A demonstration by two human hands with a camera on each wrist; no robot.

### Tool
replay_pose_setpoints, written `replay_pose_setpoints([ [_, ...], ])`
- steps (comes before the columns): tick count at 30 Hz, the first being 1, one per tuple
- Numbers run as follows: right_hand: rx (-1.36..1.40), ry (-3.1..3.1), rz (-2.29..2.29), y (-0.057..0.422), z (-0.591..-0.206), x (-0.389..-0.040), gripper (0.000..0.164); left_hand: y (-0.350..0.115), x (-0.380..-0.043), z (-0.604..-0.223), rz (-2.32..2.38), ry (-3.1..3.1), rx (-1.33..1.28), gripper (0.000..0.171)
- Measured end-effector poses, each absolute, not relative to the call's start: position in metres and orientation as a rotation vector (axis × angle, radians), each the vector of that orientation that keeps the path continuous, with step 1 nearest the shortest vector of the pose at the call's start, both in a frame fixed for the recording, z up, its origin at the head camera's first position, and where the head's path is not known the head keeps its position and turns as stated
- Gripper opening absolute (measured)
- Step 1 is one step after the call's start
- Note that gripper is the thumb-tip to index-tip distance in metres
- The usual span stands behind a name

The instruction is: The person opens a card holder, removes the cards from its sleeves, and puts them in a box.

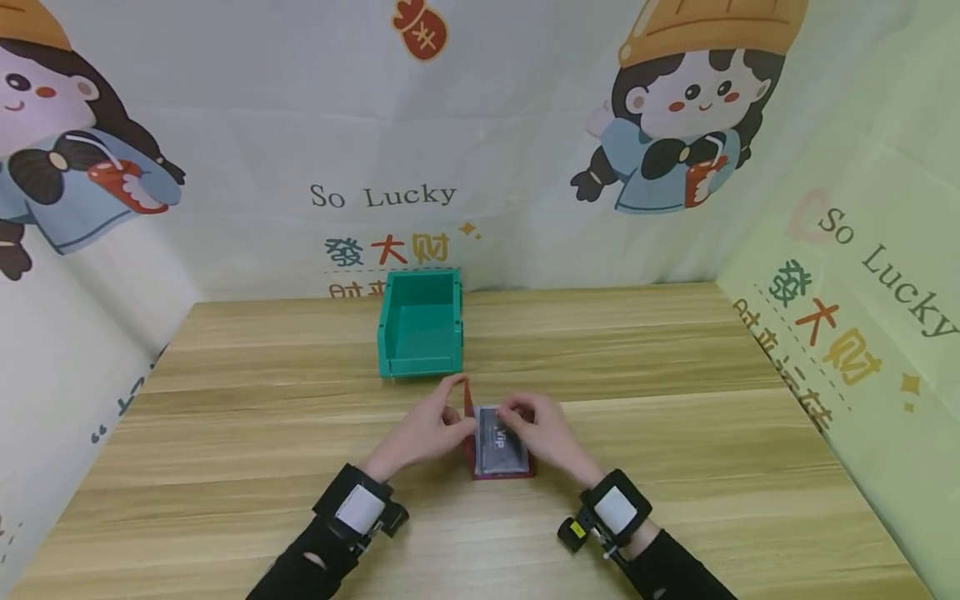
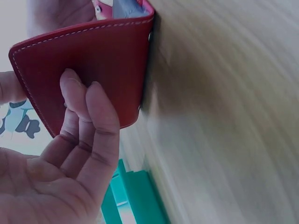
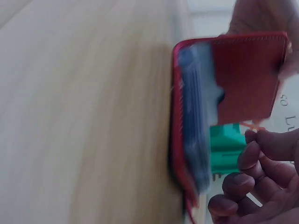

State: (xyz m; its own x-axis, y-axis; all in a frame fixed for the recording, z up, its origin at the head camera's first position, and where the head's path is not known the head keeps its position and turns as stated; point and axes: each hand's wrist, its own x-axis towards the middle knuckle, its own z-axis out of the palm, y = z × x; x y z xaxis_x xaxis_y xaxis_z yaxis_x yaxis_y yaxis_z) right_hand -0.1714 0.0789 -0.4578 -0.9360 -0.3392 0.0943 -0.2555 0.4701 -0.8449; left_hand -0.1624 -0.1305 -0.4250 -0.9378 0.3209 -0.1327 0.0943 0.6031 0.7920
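Observation:
A red card holder with pale edge stitching stands opened on the table, its cover lifted upright. Inside lies a stack of clear plastic sleeves, the top one showing a dark card marked "Vip". My left hand grips the raised cover; in the left wrist view, its fingertips press the outer face. Over the upper right of the sleeves is my right hand. The right wrist view shows its fingers loosely bent, with nothing visible between them.
Just beyond the card holder, a green open-fronted bin stands at the back of the wooden table. Behind it hangs a printed cloth backdrop, which also runs along both sides.

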Motion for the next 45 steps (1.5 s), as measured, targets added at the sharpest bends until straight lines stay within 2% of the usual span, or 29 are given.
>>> replay_pose_setpoints([
  [5,-0.509,2.731,-1.407,0.087,-0.461,-0.17,0.007,-0.136,-0.16,-0.423,1.273,2.58,0.213,0.06],
  [12,-0.51,2.744,-1.287,0.099,-0.459,-0.171,0.008,-0.149,-0.162,-0.426,1.33,2.593,0.181,0.04],
  [17,-0.55,2.71,-1.219,0.106,-0.461,-0.173,0.013,-0.16,-0.162,-0.431,1.29,2.608,0.181,0.032],
  [33,-0.506,2.704,-1.041,0.102,-0.461,-0.172,0.028,-0.169,-0.159,-0.444,1.164,2.662,-0.008,0.039],
  [45,-0.449,2.694,-1.055,0.101,-0.464,-0.171,0.028,-0.169,-0.157,-0.445,1.058,2.763,0.002,0.054],
])
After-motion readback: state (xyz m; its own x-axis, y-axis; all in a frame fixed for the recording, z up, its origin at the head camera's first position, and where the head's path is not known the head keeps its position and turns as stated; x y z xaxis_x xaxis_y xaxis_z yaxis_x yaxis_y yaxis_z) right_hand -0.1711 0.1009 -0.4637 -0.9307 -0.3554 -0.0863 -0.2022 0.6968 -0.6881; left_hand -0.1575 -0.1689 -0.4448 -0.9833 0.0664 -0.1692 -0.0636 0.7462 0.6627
